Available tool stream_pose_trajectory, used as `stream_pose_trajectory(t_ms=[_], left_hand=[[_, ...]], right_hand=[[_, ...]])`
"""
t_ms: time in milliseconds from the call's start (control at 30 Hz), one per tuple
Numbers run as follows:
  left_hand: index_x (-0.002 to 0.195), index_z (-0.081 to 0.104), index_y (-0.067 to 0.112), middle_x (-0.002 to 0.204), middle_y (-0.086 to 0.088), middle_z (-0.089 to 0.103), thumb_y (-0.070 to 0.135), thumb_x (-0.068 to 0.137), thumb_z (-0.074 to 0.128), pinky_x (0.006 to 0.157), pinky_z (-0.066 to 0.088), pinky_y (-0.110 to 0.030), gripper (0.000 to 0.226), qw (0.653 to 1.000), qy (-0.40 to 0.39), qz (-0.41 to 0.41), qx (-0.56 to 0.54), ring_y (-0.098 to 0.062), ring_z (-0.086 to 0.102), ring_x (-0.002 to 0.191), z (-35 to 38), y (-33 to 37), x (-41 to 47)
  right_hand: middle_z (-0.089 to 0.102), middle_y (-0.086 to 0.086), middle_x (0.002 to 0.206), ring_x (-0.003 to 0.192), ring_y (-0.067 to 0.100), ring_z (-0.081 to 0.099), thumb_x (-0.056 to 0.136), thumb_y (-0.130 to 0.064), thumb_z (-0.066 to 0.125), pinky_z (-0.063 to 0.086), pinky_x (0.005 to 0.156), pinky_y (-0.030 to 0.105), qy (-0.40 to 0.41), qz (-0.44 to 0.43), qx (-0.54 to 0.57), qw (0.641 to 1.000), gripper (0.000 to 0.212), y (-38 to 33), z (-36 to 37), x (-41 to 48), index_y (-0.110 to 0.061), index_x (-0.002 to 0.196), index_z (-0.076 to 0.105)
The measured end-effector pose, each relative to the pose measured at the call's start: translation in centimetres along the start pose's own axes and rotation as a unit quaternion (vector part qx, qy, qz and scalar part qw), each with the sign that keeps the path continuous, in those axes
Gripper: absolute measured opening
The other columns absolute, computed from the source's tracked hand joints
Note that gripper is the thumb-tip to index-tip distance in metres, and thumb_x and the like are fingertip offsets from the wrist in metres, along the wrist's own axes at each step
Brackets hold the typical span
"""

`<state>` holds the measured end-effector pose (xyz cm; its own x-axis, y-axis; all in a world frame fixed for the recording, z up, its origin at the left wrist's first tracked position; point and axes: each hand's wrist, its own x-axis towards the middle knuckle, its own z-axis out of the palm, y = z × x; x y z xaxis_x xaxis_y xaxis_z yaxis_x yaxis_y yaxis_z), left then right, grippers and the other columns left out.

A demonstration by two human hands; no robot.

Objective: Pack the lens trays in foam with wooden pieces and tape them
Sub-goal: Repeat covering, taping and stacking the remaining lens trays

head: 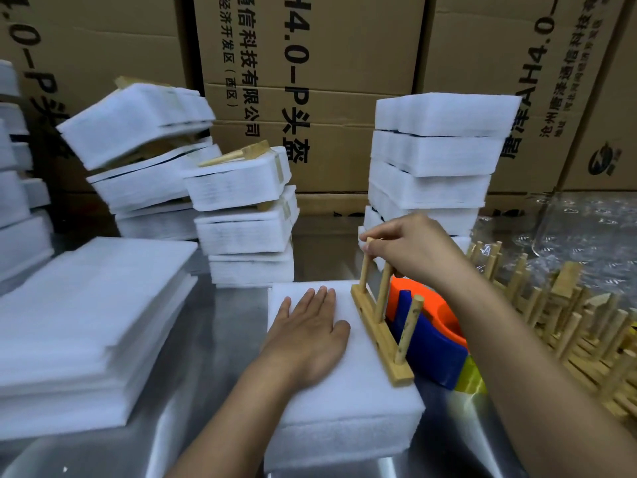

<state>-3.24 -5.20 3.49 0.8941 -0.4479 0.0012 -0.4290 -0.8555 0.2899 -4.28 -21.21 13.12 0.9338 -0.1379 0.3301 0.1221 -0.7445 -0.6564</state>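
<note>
Brown cardboard boxes printed with black lettering (310, 81) wall off the back of the scene before us. Below them runs a brushed steel surface (213, 339). At its left edge we see a broad stack of flat white foam sheets (86, 322). Behind that, a leaning pile of white foam-wrapped packs (144, 146) tilts to the right, and a lower pile of taped foam packs (244, 215) stands just beside it. A taller, straighter tower of foam packs (434, 160) rises at the right. A heap of pale wooden pegged pieces (568, 322) fills the near right, with clear crinkled plastic wrap (586, 229) beyond it.

At front centre we find a thick white foam block (344, 401) lying on the surface. An orange and blue tape dispenser (431, 343) sits just beside its right edge. Along that same edge of the block stands a wooden bar with three upright pegs (381, 326), its base resting on the foam.

The left hand (310, 336) lies flat on top of the block, fingers straight and together. The right hand (410, 250) pinches the top of the far peg between thumb and forefinger.
</note>
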Motion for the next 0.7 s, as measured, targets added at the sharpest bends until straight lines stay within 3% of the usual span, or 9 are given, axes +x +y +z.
stream_pose_trajectory(t_ms=[100, 167, 233, 367, 433, 600, 700], left_hand=[[0.151, -0.005, 0.021, 0.158, 0.008, -0.012, 0.039, 0.099, 0.012, 0.113, -0.014, -0.031, 0.058, 1.0, -0.007, 0.001, 0.006, -0.005, -0.014, 0.143, -0.1, 0.1, 0.0], [0.151, -0.005, 0.021, 0.158, 0.007, -0.013, 0.04, 0.099, 0.012, 0.113, -0.014, -0.031, 0.058, 1.0, -0.008, 0.001, 0.009, -0.005, -0.015, 0.143, -0.1, 0.1, 0.0], [0.151, -0.005, 0.022, 0.158, 0.007, -0.013, 0.04, 0.099, 0.013, 0.114, -0.014, -0.032, 0.058, 1.0, -0.008, 0.005, 0.016, -0.006, -0.015, 0.144, -0.1, 0.1, -0.1], [0.15, -0.009, 0.023, 0.158, 0.007, -0.014, 0.04, 0.099, 0.014, 0.114, -0.012, -0.035, 0.058, 0.999, -0.011, 0.011, 0.045, -0.009, -0.015, 0.144, -0.1, 0.1, -0.1], [0.151, -0.006, 0.023, 0.159, 0.007, -0.011, 0.04, 0.099, 0.014, 0.115, -0.012, -0.036, 0.058, 0.999, -0.013, 0.01, 0.048, -0.009, -0.013, 0.144, -0.2, 0.2, 0.0], [0.151, -0.003, 0.023, 0.159, 0.005, -0.008, 0.039, 0.099, 0.011, 0.116, -0.011, -0.038, 0.056, 0.999, -0.011, 0.018, 0.05, -0.009, -0.007, 0.145, -0.2, 0.2, -0.1], [0.152, -0.003, 0.025, 0.159, 0.005, -0.007, 0.038, 0.1, 0.012, 0.117, -0.01, -0.04, 0.056, 0.998, -0.013, 0.021, 0.051, -0.009, -0.009, 0.145, -0.3, 0.3, -0.1]], right_hand=[[0.071, -0.013, 0.084, 0.085, 0.006, 0.064, 0.087, -0.034, 0.059, 0.05, 0.072, 0.023, 0.001, 0.026, 0.099, 0.995, 0.019, 0.7, 1.8, 0.1, -0.028, 0.081, 0.075], [0.073, 0.0, 0.091, 0.091, 0.015, 0.064, 0.093, -0.045, 0.049, 0.048, 0.084, 0.032, -0.007, 0.025, 0.108, 0.994, 0.04, 1.0, 3.1, -0.3, -0.015, 0.088, 0.075], [0.073, 0.004, 0.093, 0.092, 0.016, 0.065, 0.096, -0.05, 0.039, 0.047, 0.087, 0.031, -0.034, 0.018, 0.111, 0.993, 0.054, 1.6, 4.5, -1.0, -0.009, 0.094, 0.073], [0.072, -0.015, 0.093, 0.092, -0.004, 0.061, 0.098, -0.038, 0.044, 0.044, 0.079, 0.016, -0.039, -0.02, 0.154, 0.987, 0.036, 2.9, 6.2, -2.4, -0.02, 0.097, 0.075], [0.069, -0.019, 0.092, 0.092, -0.007, 0.059, 0.097, -0.028, 0.049, 0.042, 0.077, 0.01, -0.019, -0.034, 0.174, 0.984, 0.026, 3.4, 6.4, -2.7, -0.023, 0.096, 0.074], [0.07, -0.003, 0.103, 0.098, 0.005, 0.062, 0.09, -0.012, 0.06, 0.045, 0.087, 0.018, -0.02, -0.039, 0.223, 0.974, 0.016, 4.4, 5.7, -3.0, -0.018, 0.089, 0.074], [0.059, -0.007, 0.119, 0.108, -0.008, 0.053, 0.085, -0.016, 0.067, 0.038, 0.093, 0.009, -0.111, -0.071, 0.187, 0.973, 0.011, 5.1, 4.7, -3.2, -0.024, 0.089, 0.074]])
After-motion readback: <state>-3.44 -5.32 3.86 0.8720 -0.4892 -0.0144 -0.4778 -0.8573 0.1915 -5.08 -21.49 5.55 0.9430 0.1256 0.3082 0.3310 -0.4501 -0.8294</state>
